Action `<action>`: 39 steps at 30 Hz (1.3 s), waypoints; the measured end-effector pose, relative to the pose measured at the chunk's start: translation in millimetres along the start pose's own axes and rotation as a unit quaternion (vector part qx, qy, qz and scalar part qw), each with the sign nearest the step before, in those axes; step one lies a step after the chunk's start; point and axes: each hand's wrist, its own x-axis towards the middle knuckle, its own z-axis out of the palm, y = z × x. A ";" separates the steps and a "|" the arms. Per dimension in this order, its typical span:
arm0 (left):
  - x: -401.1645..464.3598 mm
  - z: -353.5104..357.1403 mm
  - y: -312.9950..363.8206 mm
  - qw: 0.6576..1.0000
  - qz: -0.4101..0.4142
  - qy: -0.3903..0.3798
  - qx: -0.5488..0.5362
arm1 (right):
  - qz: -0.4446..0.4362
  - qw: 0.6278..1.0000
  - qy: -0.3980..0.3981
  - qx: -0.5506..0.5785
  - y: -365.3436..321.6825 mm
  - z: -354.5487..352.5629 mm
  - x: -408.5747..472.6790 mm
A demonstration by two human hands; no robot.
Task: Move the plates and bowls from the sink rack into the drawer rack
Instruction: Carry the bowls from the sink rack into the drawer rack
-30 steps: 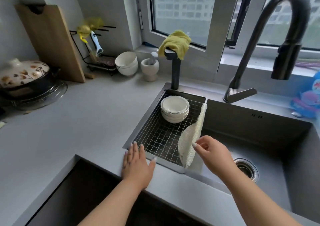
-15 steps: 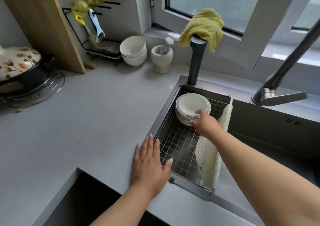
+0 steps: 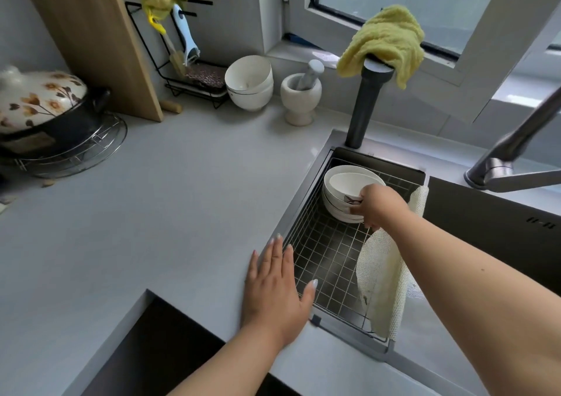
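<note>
Grip first: right hand (image 3: 375, 206) is clamped on the near rim of the top bowl in the stack of bowls (image 3: 343, 194), fingers curled over the edge, and that bowl sits tilted in the one below. Stack stands at the far end of the sink rack (image 3: 321, 256). Left hand (image 3: 277, 286) lies flat, fingers straight, on the surface (image 3: 170, 213) at the rack's left edge, holding nothing. Risk: a one-sided rim pinch may let the bowl swing or slip, and it could drag or clink the lower bowls. The mesh cloth (image 3: 381, 283) hanging on the rack's right side lies right under the forearm, likely to snag on the way out. Dark post (image 3: 365, 107) with the yellow cloth (image 3: 384, 39) stands just behind the stack, faucet (image 3: 513, 159) to the right. Open room is up and toward the left surface. Drawer rack not in view
</note>
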 end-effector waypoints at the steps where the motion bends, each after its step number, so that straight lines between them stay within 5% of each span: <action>1: -0.1 0.1 0.0 1.000 0.000 0.001 0.000 | 0.005 1.000 -0.019 0.004 -1.9 -2.4 -1.7; 4: -0.3 -1.2 0.6 1.000 -0.003 -0.013 0.007 | -0.012 0.998 -0.010 0.054 -4.1 -6.6 -3.2; 14: -1.5 -0.3 0.1 1.000 -0.009 -0.007 0.001 | -0.087 0.944 0.204 0.246 5.8 -16.9 -55.5; 18: -6.8 -6.1 -7.1 0.986 -0.004 -0.003 -0.166 | -0.117 0.932 0.214 0.268 13.2 -12.1 -109.6; 22: -27.1 -23.6 -4.9 0.893 -0.089 0.031 -0.441 | -0.144 0.940 0.171 0.259 22.6 5.0 -166.1; 25: -53.8 -38.8 7.9 0.820 -0.135 0.072 -0.551 | -0.179 0.945 0.170 0.214 27.3 19.1 -207.9; 31: -123.4 -72.6 28.8 0.641 -0.167 0.000 -0.749 | -0.265 0.934 0.179 0.162 32.3 44.9 -280.5; 34: -164.8 -81.1 34.3 0.621 -0.186 -0.031 -0.760 | -0.315 0.928 0.146 0.134 29.7 56.1 -313.9; 39: -227.0 -76.8 29.6 0.574 -0.255 0.038 -0.777 | -0.381 0.905 0.049 0.185 23.0 77.7 -357.6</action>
